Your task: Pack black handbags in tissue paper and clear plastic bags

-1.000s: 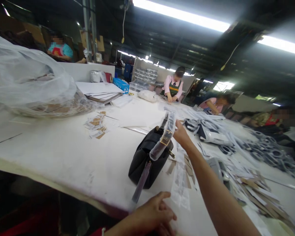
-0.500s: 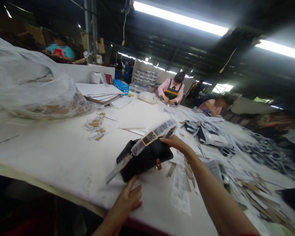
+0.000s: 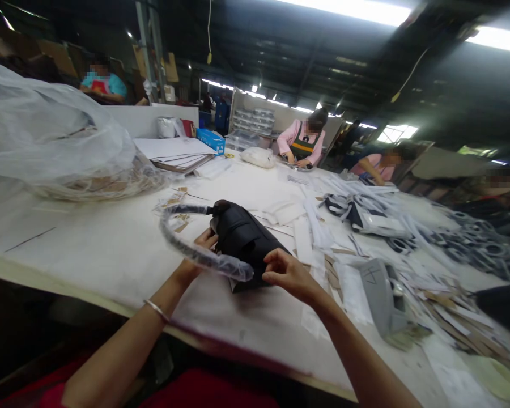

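A black handbag [image 3: 242, 232] lies tilted on the white table in front of me. Its strap [image 3: 187, 249], wrapped in clear plastic, arches out toward the left and back to the bag's near end. My left hand [image 3: 204, 243] grips the bag's left side, with some fingers hidden behind the bag and strap. At the right end, my right hand [image 3: 287, 275] has its fingers bent, thumb and forefinger against the bag's edge. The bag's underside is out of sight.
A large clear plastic bag [image 3: 59, 136] bulges at the left. Stacked boards [image 3: 178, 150] and a blue box [image 3: 211, 140] stand behind. A grey tape dispenser [image 3: 380, 294], paper strips and wrapped straps spread over the right. Co-workers sit across the table [image 3: 110, 249].
The bag has been turned, its strap swinging from the top over to the left side. My left hand has risen to the bag's left side; my right hand has come down to its right end.
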Motion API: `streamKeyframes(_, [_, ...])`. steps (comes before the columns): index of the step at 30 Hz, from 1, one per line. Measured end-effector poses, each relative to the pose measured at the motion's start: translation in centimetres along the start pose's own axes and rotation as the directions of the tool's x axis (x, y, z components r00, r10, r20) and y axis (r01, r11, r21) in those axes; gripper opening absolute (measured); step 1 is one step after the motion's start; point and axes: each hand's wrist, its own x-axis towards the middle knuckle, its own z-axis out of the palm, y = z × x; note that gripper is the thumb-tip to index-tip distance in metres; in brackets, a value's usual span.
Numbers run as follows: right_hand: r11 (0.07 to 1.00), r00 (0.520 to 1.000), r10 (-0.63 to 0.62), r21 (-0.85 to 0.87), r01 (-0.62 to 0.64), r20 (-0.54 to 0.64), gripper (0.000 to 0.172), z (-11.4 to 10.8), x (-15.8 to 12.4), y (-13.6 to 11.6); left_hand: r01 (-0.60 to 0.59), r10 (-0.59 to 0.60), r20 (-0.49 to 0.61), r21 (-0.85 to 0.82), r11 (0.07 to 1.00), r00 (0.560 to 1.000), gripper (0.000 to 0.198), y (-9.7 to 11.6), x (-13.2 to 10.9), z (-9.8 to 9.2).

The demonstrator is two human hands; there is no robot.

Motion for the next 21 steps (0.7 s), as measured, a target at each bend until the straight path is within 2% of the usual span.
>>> streamKeyframes(2, [0.987,0.972,-0.109,-0.143,0.08,-0.207,0.026,-0.5,0.2,0.8,-0.018,0.016,0.046,0.03,0.999,0.999,0.032,0.1,1.0,0.5])
streamKeyframes(4, [0.958,0.883,-0.202,-0.273,0.089,-0.424,0.03,-2.0,0.6,2.0,0.006,-0.009,0.05,0.054,0.999,0.999,0.036,-0.2,1.6,0.8])
streamKeyframes(5, [0.959,0.843,-0.196,-0.277,0.058,-0.501,0.036,-2.9,0.7,2.8,0.021,-0.024,0.04,0.064,0.998,0.999,0.039,-0.4,1.6,1.0])
streamKeyframes(6, [0.97,0.825,-0.151,-0.242,0.018,-0.545,0.042,-3.8,0.8,3.6,0.035,-0.037,0.023,0.066,0.997,0.999,0.043,-0.8,1.5,1.2])
streamKeyframes(7, [0.983,0.828,-0.086,-0.184,-0.021,-0.554,0.047,-4.4,0.7,4.5,0.05,-0.051,0.002,0.053,0.997,0.999,0.046,-1.2,1.1,1.4])
streamKeyframes(9, [0.994,0.865,0.028,-0.074,-0.075,-0.502,0.055,-5.0,0.6,6.2,0.091,-0.091,-0.022,-0.012,0.996,0.996,0.049,-2.3,-0.1,2.0])
streamKeyframes(12, [0.994,0.902,0.069,-0.052,-0.101,-0.427,0.061,-4.0,0.1,7.9,0.155,-0.145,0.09,-0.107,0.982,0.985,0.052,-3.7,-2.4,3.3])
streamKeyframes(14, [0.99,0.909,0.099,-0.051,-0.131,-0.405,0.06,-2.6,-0.2,8.2,0.135,-0.12,0.158,-0.091,0.987,0.98,0.056,-4.0,-3.3,4.1])
streamKeyframes(17, [0.985,0.931,0.119,-0.075,-0.154,-0.345,0.052,0.1,-1.0,7.5,0.015,-0.023,0.141,0.055,0.998,0.99,0.061,-3.9,-2.9,4.1])
streamKeyframes(21, [0.956,0.976,0.057,-0.272,-0.114,-0.209,0.055,4.1,-2.8,5.8,-0.141,0.107,0.121,0.322,0.936,0.987,0.061,-3.6,-1.4,1.8])
